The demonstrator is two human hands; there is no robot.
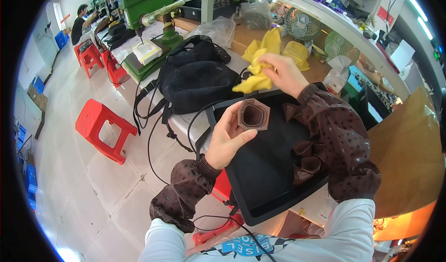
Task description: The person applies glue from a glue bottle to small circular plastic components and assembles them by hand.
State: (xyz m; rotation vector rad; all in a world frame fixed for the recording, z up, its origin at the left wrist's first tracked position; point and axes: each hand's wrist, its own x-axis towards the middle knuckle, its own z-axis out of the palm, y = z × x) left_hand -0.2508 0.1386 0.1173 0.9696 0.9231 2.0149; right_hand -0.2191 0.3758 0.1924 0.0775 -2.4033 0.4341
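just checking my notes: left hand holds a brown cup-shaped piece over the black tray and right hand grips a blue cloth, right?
Not quite. In the head view the cloth in the right hand is yellow, not blue. The rest stands: the left hand holds the brown cup-shaped piece over the black tray.

Black backpack (197,78) lying on the surface (186,122). Left of it, green press machine (151,11); below-left on the floor, red stool (103,128). To its right, two small fans (302,24).
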